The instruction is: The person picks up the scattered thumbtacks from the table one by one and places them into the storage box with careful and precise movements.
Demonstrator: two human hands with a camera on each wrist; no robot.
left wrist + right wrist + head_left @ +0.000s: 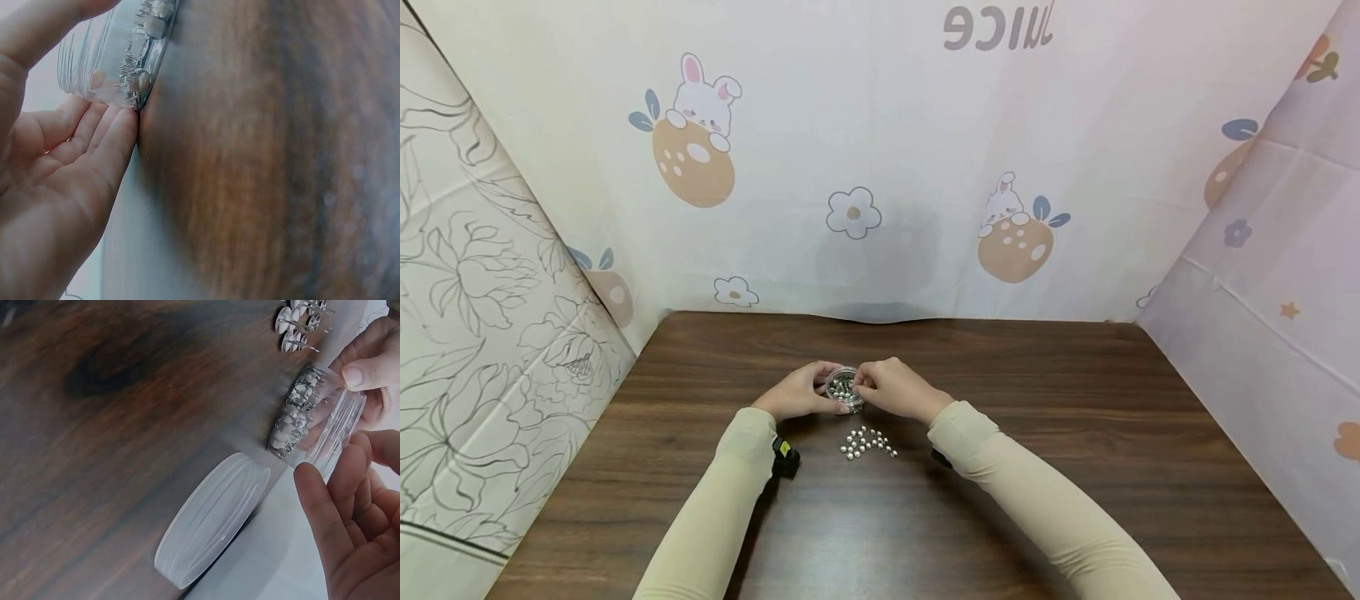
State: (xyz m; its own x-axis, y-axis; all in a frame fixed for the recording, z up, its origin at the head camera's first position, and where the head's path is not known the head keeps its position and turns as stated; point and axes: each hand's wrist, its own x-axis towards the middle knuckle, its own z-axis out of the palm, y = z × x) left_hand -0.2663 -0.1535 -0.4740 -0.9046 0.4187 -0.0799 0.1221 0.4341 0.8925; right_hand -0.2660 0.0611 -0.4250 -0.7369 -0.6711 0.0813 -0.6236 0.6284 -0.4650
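Our left hand (799,393) curls round the jar (103,56), right hand (898,389) half-curled at its mouth, can't tell if we're pinching anything.

The person's left hand (801,392) holds a round clear container (848,403) of small shiny pieces on the dark wooden surface (1075,417); the right hand's (898,389) fingers are at its mouth. Loose pieces (862,448) lie nearer the person.

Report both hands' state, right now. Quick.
Left hand: holding the round transparent jar of silver metal thumbtacks.
Right hand: at the jar's mouth; whether it pinches anything cannot be told.
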